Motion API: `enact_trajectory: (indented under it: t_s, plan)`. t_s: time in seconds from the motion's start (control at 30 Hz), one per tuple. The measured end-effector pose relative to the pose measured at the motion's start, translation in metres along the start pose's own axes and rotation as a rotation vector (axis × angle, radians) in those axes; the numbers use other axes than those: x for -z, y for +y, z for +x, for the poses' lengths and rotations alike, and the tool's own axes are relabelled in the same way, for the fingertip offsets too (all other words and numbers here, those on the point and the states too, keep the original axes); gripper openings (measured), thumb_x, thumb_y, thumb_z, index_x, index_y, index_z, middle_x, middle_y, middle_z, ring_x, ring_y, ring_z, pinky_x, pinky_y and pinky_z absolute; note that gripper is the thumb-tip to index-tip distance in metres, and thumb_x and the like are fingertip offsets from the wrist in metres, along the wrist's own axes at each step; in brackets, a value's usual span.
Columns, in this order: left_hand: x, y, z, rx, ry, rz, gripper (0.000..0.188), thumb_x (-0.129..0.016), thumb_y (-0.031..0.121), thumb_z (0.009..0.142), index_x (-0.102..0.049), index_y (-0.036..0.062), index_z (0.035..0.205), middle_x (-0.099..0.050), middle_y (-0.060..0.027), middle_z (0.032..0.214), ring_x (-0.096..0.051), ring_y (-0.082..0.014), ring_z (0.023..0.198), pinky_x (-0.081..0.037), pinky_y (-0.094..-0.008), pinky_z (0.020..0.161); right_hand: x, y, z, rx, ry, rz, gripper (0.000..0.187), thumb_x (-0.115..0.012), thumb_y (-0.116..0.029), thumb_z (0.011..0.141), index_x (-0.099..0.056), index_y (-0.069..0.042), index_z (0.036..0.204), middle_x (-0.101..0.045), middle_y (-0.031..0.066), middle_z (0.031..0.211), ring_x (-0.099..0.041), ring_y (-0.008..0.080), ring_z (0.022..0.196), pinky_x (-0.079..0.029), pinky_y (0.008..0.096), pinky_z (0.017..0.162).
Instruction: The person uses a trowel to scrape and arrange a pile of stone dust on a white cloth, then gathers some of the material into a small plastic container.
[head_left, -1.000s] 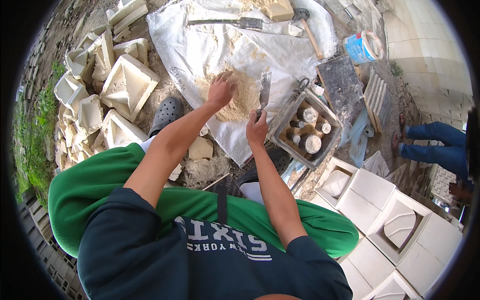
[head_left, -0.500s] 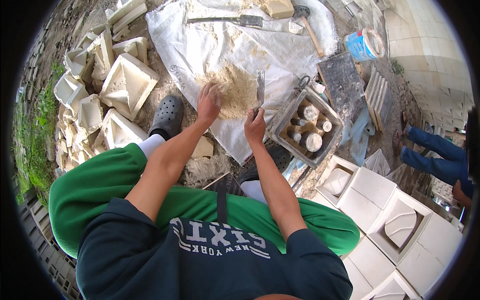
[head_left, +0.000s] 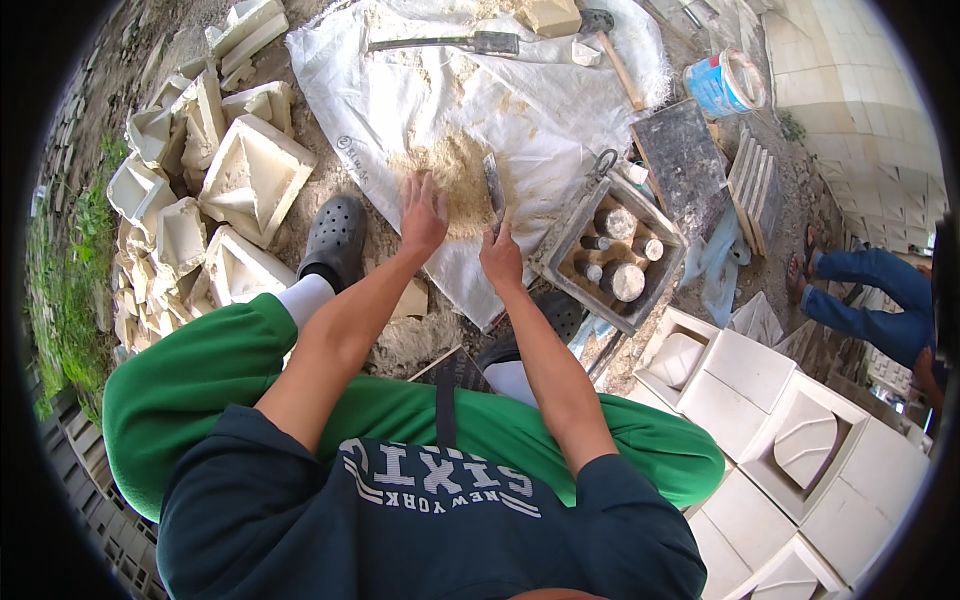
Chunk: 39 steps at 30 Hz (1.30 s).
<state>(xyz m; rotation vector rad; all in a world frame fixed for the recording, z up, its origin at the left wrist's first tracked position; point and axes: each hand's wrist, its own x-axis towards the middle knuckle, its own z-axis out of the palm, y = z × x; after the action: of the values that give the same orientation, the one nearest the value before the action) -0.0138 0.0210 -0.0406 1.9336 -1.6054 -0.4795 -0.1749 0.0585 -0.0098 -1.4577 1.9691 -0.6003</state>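
My left hand (head_left: pixel 424 214) lies palm down with its fingers stretched out at the left edge of a pile of tan, sandy powder (head_left: pixel 455 172). In my right hand (head_left: pixel 502 258) is the handle of a narrow metal trowel (head_left: pixel 493 180). Its blade points away from me, tilted a little left, over the right part of the pile. Beneath the powder a white woven sheet (head_left: pixel 375 100) is spread on the ground. To the right of my right hand stands a box-shaped mould (head_left: pixel 632 322) with several round-topped cylinders (head_left: pixel 626 282) inside.
Broken cream-coloured cast pieces (head_left: pixel 258 178) are heaped at the left. A long-handled tool (head_left: pixel 495 43) and a hammer (head_left: pixel 620 70) lie on the far sheet. Right: a dark board (head_left: pixel 680 158), a blue bucket (head_left: pixel 725 84), pale square blocks (head_left: pixel 735 370) and a person in jeans (head_left: pixel 870 285).
My left hand has shifted slightly right and flattened at the pile. The trowel blade has swung from upright to leaning left, and my right hand has moved a little left and nearer me.
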Motion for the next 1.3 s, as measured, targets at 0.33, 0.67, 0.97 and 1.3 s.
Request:
enact_trajectory:
  t_s: [0.33, 0.67, 0.97, 1.3]
  plan:
    - [-0.009, 0.000, -0.007, -0.130, -0.147, 0.022, 0.064, -0.052, 0.027, 0.094, -0.025, -0.0043, 0.143, -0.024, -0.0312, 0.147, -0.018, -0.0448, 0.140, -0.018, -0.0485, 0.114, -0.007, -0.009, -0.003, 0.071, -0.091, -0.130, 0.034, -0.046, -0.032, 0.097, -0.046, 0.000, 0.108, -0.063, 0.0281, 0.092, -0.061, 0.0469, 0.084, -0.049, 0.0523, 0.071]
    - [-0.010, -0.003, -0.007, -0.150, -0.250, 0.077, 0.073, -0.049, 0.028, 0.093, -0.014, -0.0098, 0.145, -0.013, -0.0303, 0.152, -0.010, -0.0444, 0.142, -0.011, -0.0490, 0.116, -0.011, -0.011, -0.014, 0.131, 0.000, -0.056, 0.037, -0.048, -0.031, 0.097, -0.046, 0.002, 0.113, -0.062, 0.0275, 0.094, -0.062, 0.0432, 0.085, -0.049, 0.0522, 0.070]
    - [0.005, -0.018, 0.002, 0.106, -0.072, 0.042, 0.068, -0.045, 0.015, 0.089, -0.014, -0.0082, 0.145, -0.014, -0.0287, 0.152, -0.010, -0.0413, 0.143, -0.010, -0.0471, 0.116, -0.020, -0.016, -0.014, 0.288, -0.036, -0.119, 0.044, -0.044, -0.037, 0.097, -0.045, 0.001, 0.117, -0.062, 0.0233, 0.096, -0.064, 0.0420, 0.085, -0.052, 0.0476, 0.068]
    - [0.006, -0.004, -0.015, 0.293, 0.184, -0.089, 0.064, -0.044, 0.009, 0.088, -0.019, -0.0104, 0.143, -0.018, -0.0292, 0.151, -0.012, -0.0402, 0.142, -0.010, -0.0440, 0.117, -0.017, -0.014, -0.020, 0.252, -0.177, -0.205, 0.043, -0.045, -0.040, 0.096, -0.047, -0.001, 0.114, -0.062, 0.0234, 0.096, -0.063, 0.0431, 0.081, -0.051, 0.0509, 0.068]
